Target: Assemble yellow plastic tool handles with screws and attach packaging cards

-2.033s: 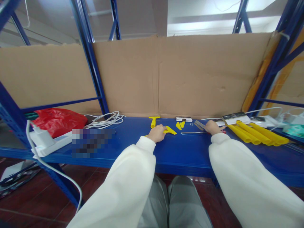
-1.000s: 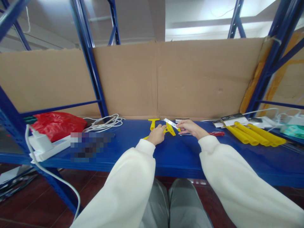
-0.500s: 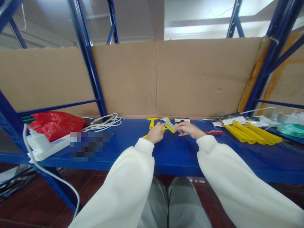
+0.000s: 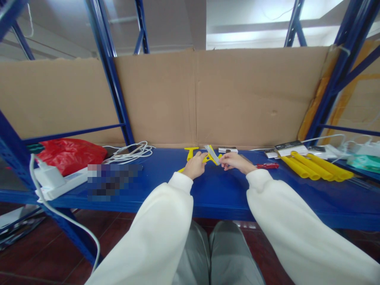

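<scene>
Head view, one blue shelf (image 4: 221, 194), two bare hands at work on it.

Item: yellow T-headed tool (image 4: 209, 159), at mid-shelf, head angled towards the right hand. Left hand (image 4: 194, 166): closed around its handle. Right hand (image 4: 234, 161): fingertips pinched at the near end of a flat pale strip (image 4: 212, 153), which lies along the tool's head. Whether strip and head are joined, cannot be told.

Hazards, as judged:
- Strip skewing or springing off the head; cause, a pinch at one end only, with the far end unsupported by fingers.
- Strip bending; cause, uneven push from the right fingertips.
- Cut or scraped finger, if the strip's edge is sharp, which is too small to tell; cause, bare fingertips slipping along it.
- Tool twisting; cause, pressure at the head, away from the left hand's hold.

Surroundings: second yellow T-shaped piece (image 4: 190, 153), beyond the left hand, liable to a knock from the knuckles. Red-handled tool (image 4: 267, 166), beside the right wrist, liable to a nudge from the sleeve. Yellow tubes (image 4: 320, 168), farther right, likely to roll if bumped.
</scene>
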Available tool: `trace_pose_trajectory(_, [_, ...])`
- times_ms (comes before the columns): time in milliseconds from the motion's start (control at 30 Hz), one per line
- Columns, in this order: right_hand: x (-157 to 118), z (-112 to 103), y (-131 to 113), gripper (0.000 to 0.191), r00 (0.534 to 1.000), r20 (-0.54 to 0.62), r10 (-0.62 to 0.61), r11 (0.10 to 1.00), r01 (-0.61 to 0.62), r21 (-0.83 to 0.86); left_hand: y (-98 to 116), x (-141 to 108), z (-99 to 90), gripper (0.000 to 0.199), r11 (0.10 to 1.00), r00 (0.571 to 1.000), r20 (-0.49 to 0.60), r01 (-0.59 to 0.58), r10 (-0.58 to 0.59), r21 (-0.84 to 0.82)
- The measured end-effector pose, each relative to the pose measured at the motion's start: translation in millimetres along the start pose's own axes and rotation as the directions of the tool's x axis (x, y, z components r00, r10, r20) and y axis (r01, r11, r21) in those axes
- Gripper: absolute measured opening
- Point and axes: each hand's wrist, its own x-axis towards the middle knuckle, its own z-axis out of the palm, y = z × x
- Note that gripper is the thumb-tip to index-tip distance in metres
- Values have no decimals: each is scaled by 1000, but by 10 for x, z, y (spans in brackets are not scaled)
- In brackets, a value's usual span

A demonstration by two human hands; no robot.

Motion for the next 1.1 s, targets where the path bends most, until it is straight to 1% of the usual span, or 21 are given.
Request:
trace_pose_trajectory(133, [108,27,76,27,997,-39,-69,996,67,-62,-2,1,5,46,1000,1000,-4,-8,8,-12])
trace_pose_trajectory(333, [164,-3,133,27,985,-90,-146,989,142,-46,6,-1,5,45,1000,1000,-21,9,-9,-15])
trace_pose_trajectory(500, [143,-1,135,23,995,-43,-87,996,88,9,-8,13,12,45,1000,1000,-27,8,-9,-18])
trace_pose_trajectory(667, [130,-3,124,23,998,-49,-44,999,44,0,-32,27,31,46,999,999,-42,-13,11,-34])
trace_pose_trajectory(933, [108,-11,99,26,999,-39,-13,998,15,53,-37,31,40,51,998,997,-67,-40,36,-56])
trace_pose_trajectory(1100, [92,-15,77,26,997,-67,-26,999,29,44,-4,7,5,57,999,998,-64,-24,21,-39])
